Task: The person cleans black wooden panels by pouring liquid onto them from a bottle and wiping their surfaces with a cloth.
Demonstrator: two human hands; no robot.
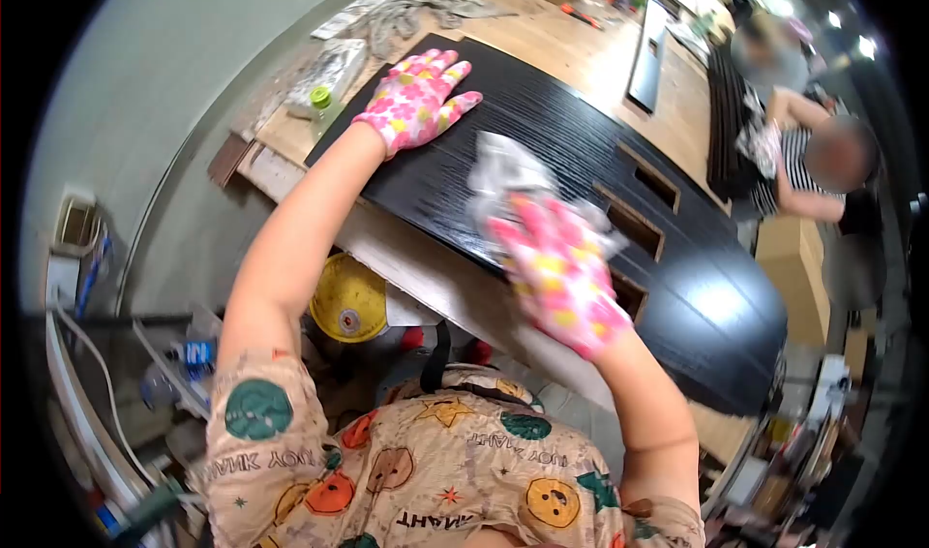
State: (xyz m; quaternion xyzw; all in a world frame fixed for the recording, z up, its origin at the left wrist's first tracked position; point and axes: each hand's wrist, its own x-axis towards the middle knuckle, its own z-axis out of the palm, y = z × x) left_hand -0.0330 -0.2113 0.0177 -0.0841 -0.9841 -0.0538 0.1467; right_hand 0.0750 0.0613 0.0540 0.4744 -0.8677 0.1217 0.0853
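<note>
A long black wood-grain panel [542, 98] with several rectangular cutouts lies across the workbench in front of me. In a pink flowered glove, my left hand [414, 101] rests flat on the panel's left part, fingers apart and nothing held. My right hand [559, 267], gloved alike and slightly blurred, presses a crumpled whitish cloth [508, 168] onto the panel near its front edge. The cloth bunches out beyond the fingertips, close to the cutouts. Part of it is hidden beneath the glove.
A green-capped bottle [323, 107] stands left of the panel. Grey gloves [406, 15] lie on the bench [542, 49] behind. A narrow dark panel [646, 59] lies further right. A co-worker in a striped top [795, 161] is at the right. Beneath the bench is a yellow bucket [344, 291].
</note>
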